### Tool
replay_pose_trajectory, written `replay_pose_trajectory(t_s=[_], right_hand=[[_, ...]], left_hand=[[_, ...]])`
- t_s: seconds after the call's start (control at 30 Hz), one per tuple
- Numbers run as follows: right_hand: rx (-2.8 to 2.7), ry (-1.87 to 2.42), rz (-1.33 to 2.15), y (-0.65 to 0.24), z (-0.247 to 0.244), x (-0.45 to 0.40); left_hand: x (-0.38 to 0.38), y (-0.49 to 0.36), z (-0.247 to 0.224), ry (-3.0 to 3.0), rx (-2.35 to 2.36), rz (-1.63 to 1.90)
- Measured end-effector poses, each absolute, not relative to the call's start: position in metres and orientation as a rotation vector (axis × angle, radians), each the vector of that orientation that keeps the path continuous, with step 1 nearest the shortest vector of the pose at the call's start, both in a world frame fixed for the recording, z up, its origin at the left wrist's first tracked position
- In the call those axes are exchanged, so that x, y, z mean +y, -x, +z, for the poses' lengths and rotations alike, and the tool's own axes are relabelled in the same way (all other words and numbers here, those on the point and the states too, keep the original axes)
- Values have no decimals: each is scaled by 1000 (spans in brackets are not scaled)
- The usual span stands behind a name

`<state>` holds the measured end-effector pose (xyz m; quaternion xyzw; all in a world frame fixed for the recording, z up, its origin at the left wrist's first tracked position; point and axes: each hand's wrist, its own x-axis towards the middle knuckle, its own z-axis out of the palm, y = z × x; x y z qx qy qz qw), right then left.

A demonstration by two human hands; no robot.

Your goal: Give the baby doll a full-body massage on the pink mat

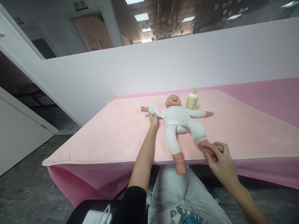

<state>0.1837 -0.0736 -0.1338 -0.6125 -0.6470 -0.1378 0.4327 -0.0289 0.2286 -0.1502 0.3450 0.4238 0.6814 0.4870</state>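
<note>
The baby doll (181,123) lies on its back on the pink towel (112,130) that covers the surface, and I take the doll as the landmark for all places here. Its long axis runs from the head, at the far side near the wall, down to the feet at the near edge of the surface, slightly slanted, so the feet point toward the person. One leg of the doll hangs a little over the near edge of the towel.

The left hand (153,119) is at the doll's arm that stretches out to the left side of the picture. The fingers (154,116) are curled against the sleeve close to the shoulder; it seems to be a light grip on this arm, but I cannot tell for sure if it closes fully.

The right hand (220,158) is at the doll's other leg, at the foot (206,146) end, nearer to the person than the left hand is. Its fingers bend around the foot and pinch it, so this hand is closed on the foot.

So both hands touch the doll, one at the upper part and one at the lower end, on opposite sides of the body. A cream bottle (192,99) stands upright just beside the doll's head, apart from both hands.
</note>
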Motion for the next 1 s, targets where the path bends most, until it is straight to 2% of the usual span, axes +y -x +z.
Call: replay_pose_trajectory(t_s=[0.13, 0.27, 0.5, 0.6, 0.73, 0.83, 1.0], right_hand=[[-1558, 1537, -279, -185, -156, -88], [-1536, 1484, -279, -183, -146, -80], [-1513, 1345, -337, -174, -82, -24], [-1527, 1364, -212, -173, -78, 17], [-1512, 1428, -65, -172, -92, 58], [-1513, 1437, -56, -171, -94, 62], [-1523, 1391, -138, -178, -86, 27]], left_hand=[[226, 32, -141, -660, 947, 1591], [224, 33, -136, -620, 925, 1567], [219, 21, -141, -1315, 1124, 1622], [209, 18, -139, -1810, 1339, 1512], [195, 16, -133, -2371, 1391, 1217], [192, 16, -131, -2431, 1434, 1166], [199, 19, -133, -2186, 1467, 1220]])
